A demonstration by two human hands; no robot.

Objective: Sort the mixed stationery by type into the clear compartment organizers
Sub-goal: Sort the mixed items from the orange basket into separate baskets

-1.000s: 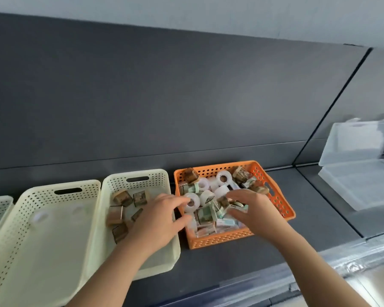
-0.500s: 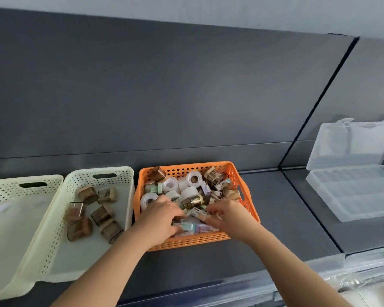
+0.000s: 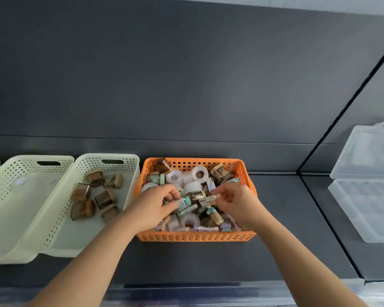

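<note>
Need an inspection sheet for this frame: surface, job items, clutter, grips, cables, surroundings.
surface: dark grey shelf, bears the baskets and the organizer.
job's things: orange basket heaped with mixed stationery, white tape rolls among it; cream basket beside it holds brown pieces; clear organizer far right, lid open.
clutter: second cream basket further left.
grips: left hand curled on a mint-capped tube; right hand pinches a labelled tube; both over the orange basket.
cables: nothing seen.
surroundings: dark grey back panel.
</note>
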